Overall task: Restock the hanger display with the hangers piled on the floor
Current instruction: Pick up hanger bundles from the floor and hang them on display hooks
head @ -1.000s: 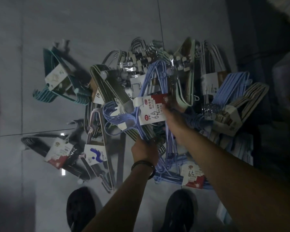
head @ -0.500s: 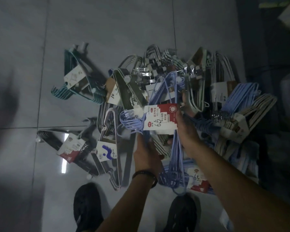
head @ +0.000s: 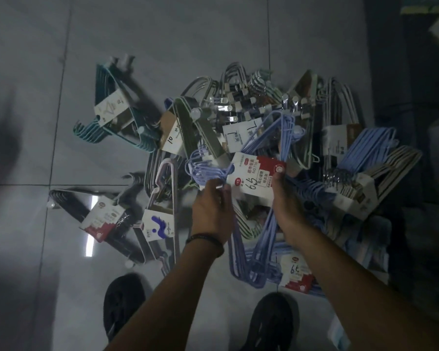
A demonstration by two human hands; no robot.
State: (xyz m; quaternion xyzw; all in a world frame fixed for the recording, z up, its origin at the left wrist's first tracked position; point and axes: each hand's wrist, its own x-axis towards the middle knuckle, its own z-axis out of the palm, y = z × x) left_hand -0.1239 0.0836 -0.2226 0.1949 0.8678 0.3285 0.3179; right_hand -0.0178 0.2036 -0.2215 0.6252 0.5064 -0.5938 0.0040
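Grey tiled floor (head: pixel 162 46) fills the frame, glossy, with a bright reflection at lower left. Across the middle and right of the frame lies the pile of hangers (head: pixel 251 110), bundles in several colours lying across one another, some with metal clips near the top of the heap.

In the centre, raised over the pile, is a blue hanger bundle (head: pixel 261 239), its hooks pointing to the left and its wire shoulders running down toward the lower centre. Both hands are clamped on it. The left hand (head: pixel 212 214) has its fingers curled round the wires just below the hooks. The right hand (head: pixel 285 206) grips the bundle at the right edge of its card, thumb lying on the card.

A teal hanger bundle (head: pixel 134 120) lies apart at the upper left of the pile. A dark hanger bundle (head: pixel 74 206) lies at the left, near a pale bundle with a blue-splashed card (head: pixel 159 226). At the right, a light blue bundle (head: pixel 365 145) lies beside a beige bundle (head: pixel 390 171).

Two dark shoes (head: pixel 123 305) stand at the bottom edge, one under each forearm.

The held bundle's red and white card (head: pixel 256 177) carries a handwritten number. A like card (head: pixel 295 273) lies lower right on another blue bundle. A dark wristband (head: pixel 204 240) circles the left wrist.
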